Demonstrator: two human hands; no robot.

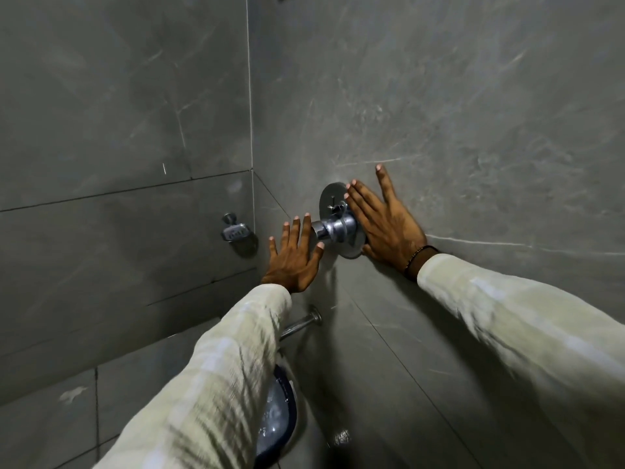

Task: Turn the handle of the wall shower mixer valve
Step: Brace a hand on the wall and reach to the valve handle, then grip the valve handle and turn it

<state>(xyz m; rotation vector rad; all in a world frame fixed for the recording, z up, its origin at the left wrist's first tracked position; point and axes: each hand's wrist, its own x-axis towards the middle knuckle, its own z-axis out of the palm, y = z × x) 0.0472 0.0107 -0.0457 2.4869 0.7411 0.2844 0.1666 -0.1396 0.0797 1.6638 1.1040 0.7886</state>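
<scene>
A chrome shower mixer valve (336, 225) sticks out of a round chrome plate (327, 197) on the grey tiled wall, with a small diverter pin above its handle. My left hand (293, 257) is spread flat just left of and below the handle, fingers apart, thumb tip near the handle's end. To the right of the valve, my right hand (384, 220) lies flat against the wall with fingers spread, partly covering the plate's right edge. Neither hand holds the handle. Both arms wear pale long sleeves.
A chrome soap dish (235, 230) hangs on the left wall near the corner. A chrome spout (301, 324) juts from the wall below the valve. A blue bucket (279, 412) with water stands on the floor beneath my left arm.
</scene>
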